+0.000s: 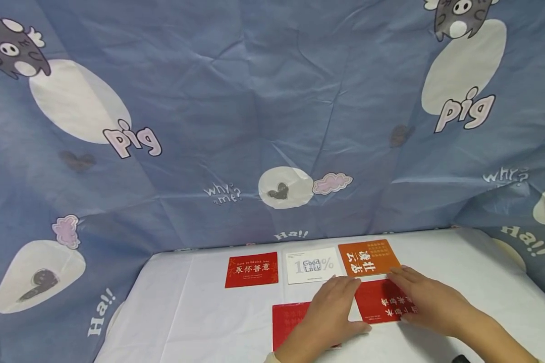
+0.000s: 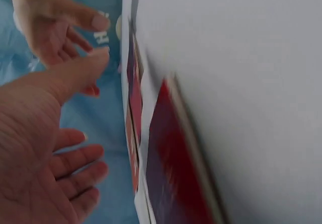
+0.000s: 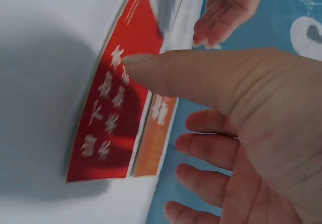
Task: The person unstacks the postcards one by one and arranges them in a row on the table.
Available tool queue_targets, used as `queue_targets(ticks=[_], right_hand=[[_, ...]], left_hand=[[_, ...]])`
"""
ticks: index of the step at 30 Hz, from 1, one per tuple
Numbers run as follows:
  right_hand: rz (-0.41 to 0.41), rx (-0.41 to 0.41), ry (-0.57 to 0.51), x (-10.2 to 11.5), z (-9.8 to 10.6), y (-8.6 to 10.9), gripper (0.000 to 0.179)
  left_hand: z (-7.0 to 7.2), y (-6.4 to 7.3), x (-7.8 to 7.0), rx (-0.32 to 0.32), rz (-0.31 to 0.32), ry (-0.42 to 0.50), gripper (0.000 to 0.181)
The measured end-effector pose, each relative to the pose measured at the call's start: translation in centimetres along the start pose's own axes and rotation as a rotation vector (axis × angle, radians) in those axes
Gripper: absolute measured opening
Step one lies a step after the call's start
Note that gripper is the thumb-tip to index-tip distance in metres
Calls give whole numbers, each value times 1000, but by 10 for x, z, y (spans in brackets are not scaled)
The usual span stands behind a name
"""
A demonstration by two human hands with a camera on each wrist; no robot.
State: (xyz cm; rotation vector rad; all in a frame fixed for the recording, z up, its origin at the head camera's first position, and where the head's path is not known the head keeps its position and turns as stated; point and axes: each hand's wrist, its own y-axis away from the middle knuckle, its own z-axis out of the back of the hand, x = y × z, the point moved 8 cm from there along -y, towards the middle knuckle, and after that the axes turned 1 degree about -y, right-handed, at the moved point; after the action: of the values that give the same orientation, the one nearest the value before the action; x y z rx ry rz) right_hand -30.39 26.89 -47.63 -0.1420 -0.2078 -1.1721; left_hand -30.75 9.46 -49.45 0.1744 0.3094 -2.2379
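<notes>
My left hand (image 1: 326, 315) hovers over a red card (image 1: 285, 322) and partly hides it. In the left wrist view that hand (image 2: 35, 143) has its thumb and fingers spread, with nothing between them. Beside it, my right hand (image 1: 436, 301) is over the right part of another red card (image 1: 373, 297) with white characters. The right wrist view shows the right hand's thumb (image 3: 191, 75) extended over this card (image 3: 108, 128), its fingers loosely bent and holding nothing. Whether the thumb touches the card I cannot tell. An orange card (image 1: 368, 256) lies just behind it.
A white card reading "Good Luck" (image 1: 297, 275) and a red card with white characters (image 1: 252, 270) complete the back row on the white tablecloth (image 1: 200, 322). Behind the table hangs a blue pig-print curtain (image 1: 200, 126). A small dark object (image 1: 460, 359) shows at the bottom edge.
</notes>
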Motion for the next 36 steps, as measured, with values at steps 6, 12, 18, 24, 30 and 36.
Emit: queue_targets(ticks=[6,12,18,24,30,36], right_hand=[[70,-24,-3,28,12,-1,82],[117,-2,-13,57,15,-1,87],[124,81,-62,83,5,-7,93],[144,156,-120,103,-16,-16,96],[133,202,-149,114,-37,-24,96],[157,194,-118,121,-48,-31,96]], left_hand=[[20,21,33,37,20,117,90],[41,51,74,66,104,217,100],[47,82,97,130,156,238,108],[38,103,107,200,171,207,108],[24,114,119,247,246,234,106],[22,116,125,250,287,229,107]])
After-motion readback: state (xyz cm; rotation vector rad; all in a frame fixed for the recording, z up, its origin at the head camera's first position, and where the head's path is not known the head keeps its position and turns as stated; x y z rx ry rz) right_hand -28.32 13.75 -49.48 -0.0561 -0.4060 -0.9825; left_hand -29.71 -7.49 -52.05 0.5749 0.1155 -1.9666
